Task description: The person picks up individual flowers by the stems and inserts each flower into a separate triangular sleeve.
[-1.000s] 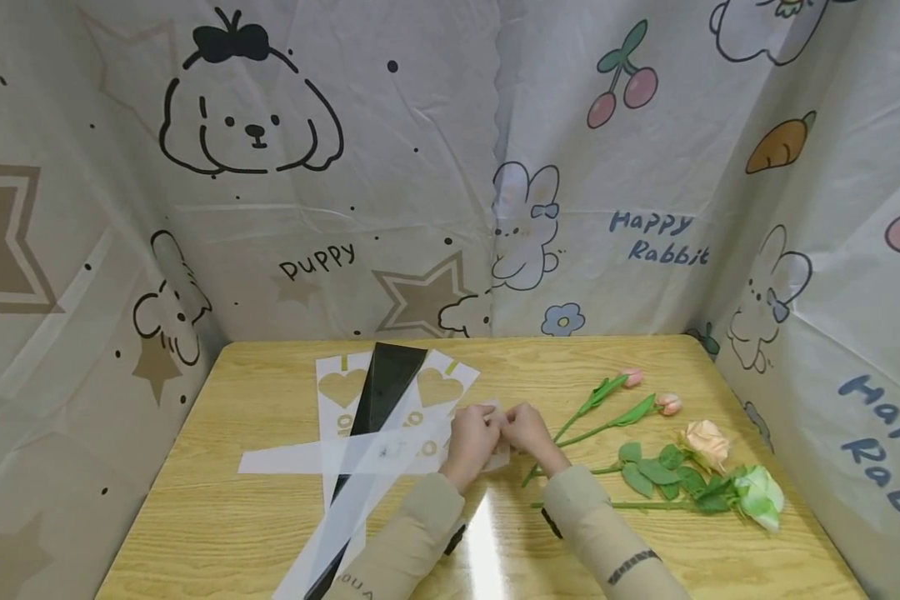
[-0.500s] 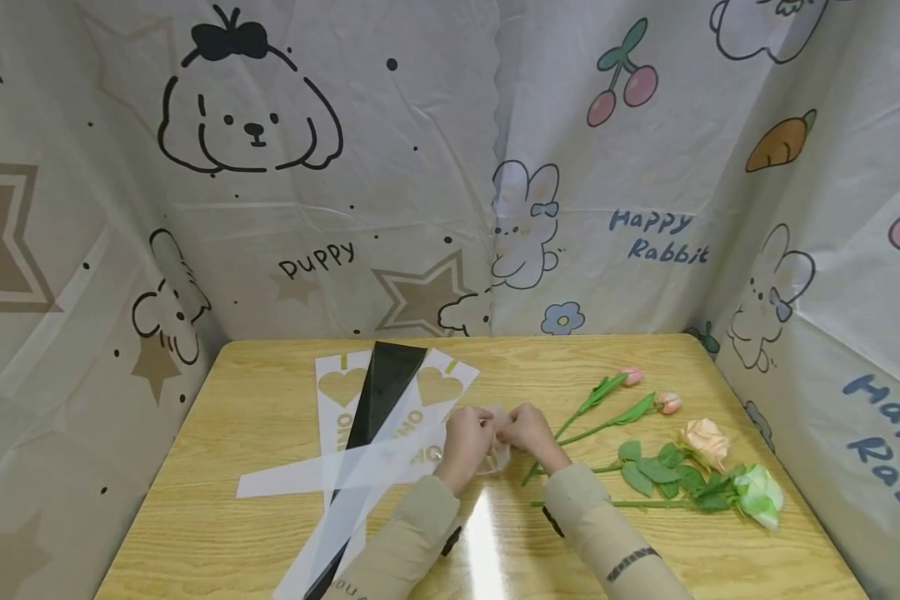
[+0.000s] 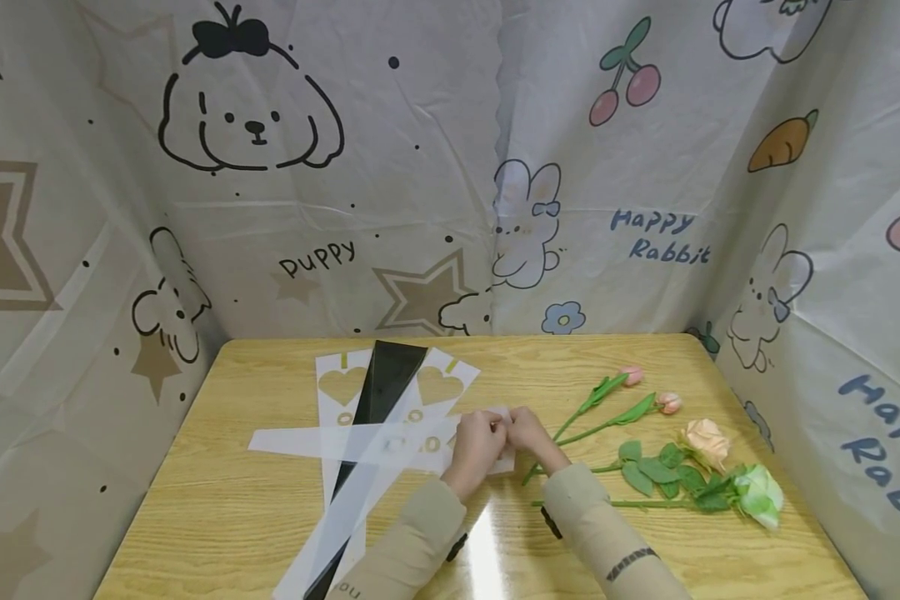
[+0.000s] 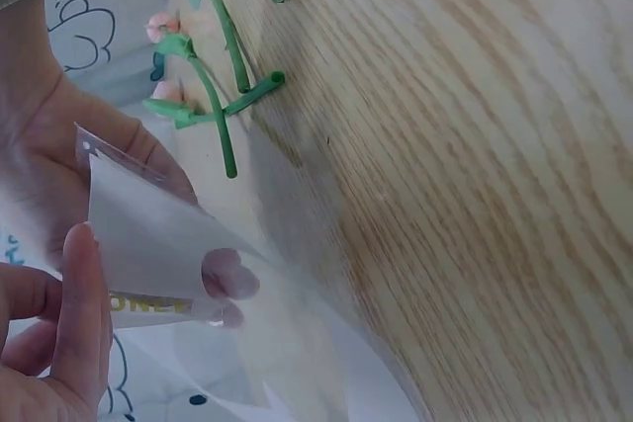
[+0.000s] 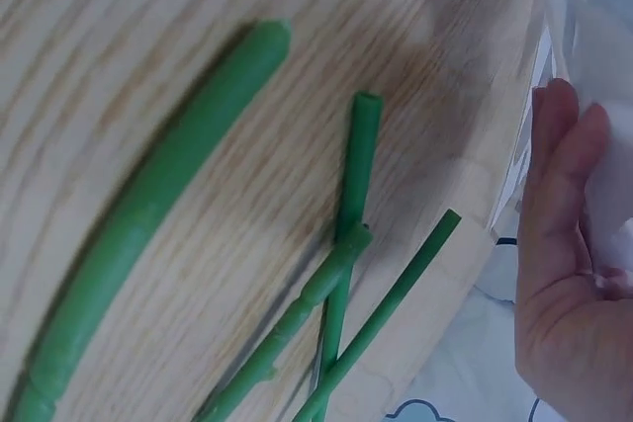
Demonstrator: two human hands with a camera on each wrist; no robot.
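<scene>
A translucent white flower sleeve (image 3: 292,442) with gold print lies across other sleeves, its narrow end pointing left. At its wide end my left hand (image 3: 474,446) and right hand (image 3: 532,437) pinch the edge, almost touching each other. In the left wrist view the sleeve (image 4: 148,224) stands raised off the table between the left hand (image 4: 59,343) and the right hand (image 4: 109,145); my right fingers show through the film. The right wrist view has the right hand (image 5: 564,274) at the sleeve's film (image 5: 608,165); some fingertips are hidden.
White sleeves with gold hearts (image 3: 439,387) and a black sleeve (image 3: 390,379) lie beneath at left. On the right lie two pink tulips (image 3: 667,404), a peach rose (image 3: 705,444) and a green rose (image 3: 757,496). Their stems (image 5: 356,155) end near my right hand.
The held sleeve's narrow end dipped towards me, then swung away to a higher position. Its wide end looks flatter now than half a second ago. My hands have shifted slightly right.
</scene>
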